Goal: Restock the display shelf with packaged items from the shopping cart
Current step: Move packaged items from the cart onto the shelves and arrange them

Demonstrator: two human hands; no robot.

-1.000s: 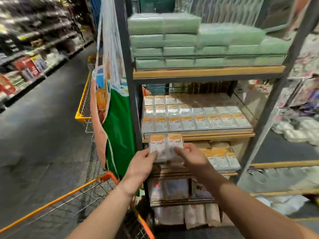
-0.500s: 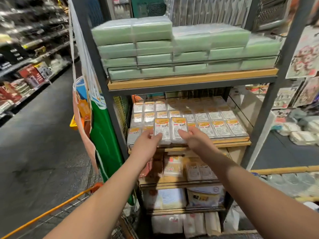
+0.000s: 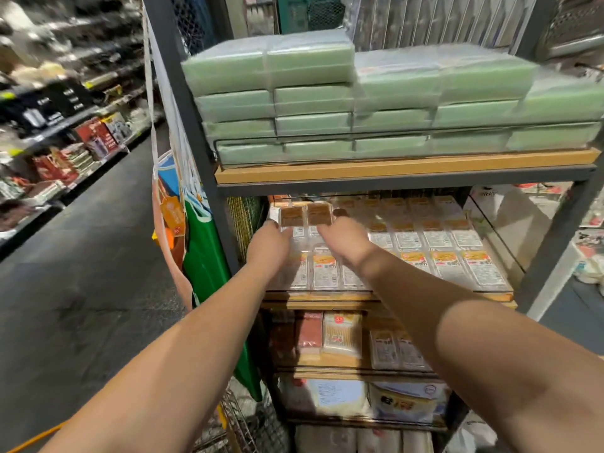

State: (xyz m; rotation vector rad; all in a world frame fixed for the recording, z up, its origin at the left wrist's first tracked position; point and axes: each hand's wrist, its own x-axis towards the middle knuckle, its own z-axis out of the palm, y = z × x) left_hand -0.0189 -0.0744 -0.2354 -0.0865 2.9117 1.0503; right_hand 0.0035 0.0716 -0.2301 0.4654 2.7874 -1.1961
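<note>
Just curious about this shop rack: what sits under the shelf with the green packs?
Under the green packs lie rows of flat orange-labelled packets. Both hands, left hand and right hand, hold two packets there, covering some.

A single head-worn camera is looking forward and slightly down along both outstretched arms, facing the display shelf [image 3: 402, 168] at arm's reach. The aisle floor [image 3: 81, 289] is running off along the left edge. No second view is sharing the scene.

Two hands [image 3: 269, 246]; two held packs [image 3: 305, 214]; four shelves [image 3: 402, 165].
</note>
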